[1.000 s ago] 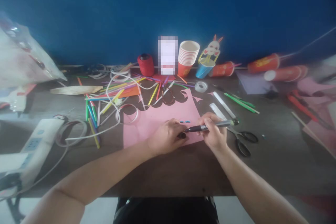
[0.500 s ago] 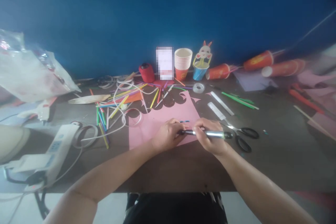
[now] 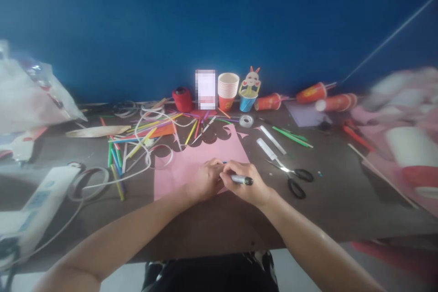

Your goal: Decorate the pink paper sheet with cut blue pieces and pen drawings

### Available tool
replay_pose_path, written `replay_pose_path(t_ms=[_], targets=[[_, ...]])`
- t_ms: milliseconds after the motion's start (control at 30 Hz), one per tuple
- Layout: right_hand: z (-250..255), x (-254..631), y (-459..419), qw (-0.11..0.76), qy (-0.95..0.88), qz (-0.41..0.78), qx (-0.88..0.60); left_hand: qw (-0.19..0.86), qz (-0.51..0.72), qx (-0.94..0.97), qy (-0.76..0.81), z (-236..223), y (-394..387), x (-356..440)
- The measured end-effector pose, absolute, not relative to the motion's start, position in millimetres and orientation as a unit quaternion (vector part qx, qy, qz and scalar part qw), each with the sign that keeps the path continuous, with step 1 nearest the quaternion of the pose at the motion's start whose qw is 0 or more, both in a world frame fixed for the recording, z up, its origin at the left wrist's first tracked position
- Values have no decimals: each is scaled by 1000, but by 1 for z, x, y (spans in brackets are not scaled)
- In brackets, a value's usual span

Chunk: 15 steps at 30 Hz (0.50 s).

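Observation:
My right hand (image 3: 245, 181) is closed round a silver marker (image 3: 237, 178), whose black end points right. My left hand (image 3: 207, 178) has its fingers curled and pressed against those of my right hand; what they hold is hidden. A small blue bit (image 3: 225, 162) shows at the fingertips where the hands meet. Both hands are over the lower part of a pink sheet of paper (image 3: 181, 169) with scalloped cutouts along its far edge. To the right of my right hand lie scissors (image 3: 290, 173) with black handles.
Coloured straws (image 3: 118, 155) and a looped white cable (image 3: 150, 146) lie at left, near a power strip (image 3: 48, 210). Stacked paper cups (image 3: 228, 89), a blue cup (image 3: 248, 100) with a rabbit figure and a tape roll (image 3: 246, 121) stand behind. Pink scraps (image 3: 386, 164) lie at right.
My hands have come together, and the marker's front end is now hidden by my fingers. The whole scene has shifted left as the camera turned right.

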State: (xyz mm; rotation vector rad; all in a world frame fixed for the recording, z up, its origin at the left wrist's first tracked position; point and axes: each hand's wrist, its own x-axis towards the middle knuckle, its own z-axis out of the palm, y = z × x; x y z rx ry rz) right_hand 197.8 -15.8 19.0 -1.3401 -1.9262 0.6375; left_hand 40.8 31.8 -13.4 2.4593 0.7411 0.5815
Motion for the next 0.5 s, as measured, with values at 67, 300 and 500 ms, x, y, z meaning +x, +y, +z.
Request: replay_pose_path(t_ms=[67,300,500], targets=[[17,195,-15,348,-734,258,-523,255,216,903,272,-17,34,40],[7,192,-11,347,-727,287,-519,271,223,894,278,-30,42,37],[-1,191,-9,347,-717,308,-520,291,238,882,285,-23,42,40]])
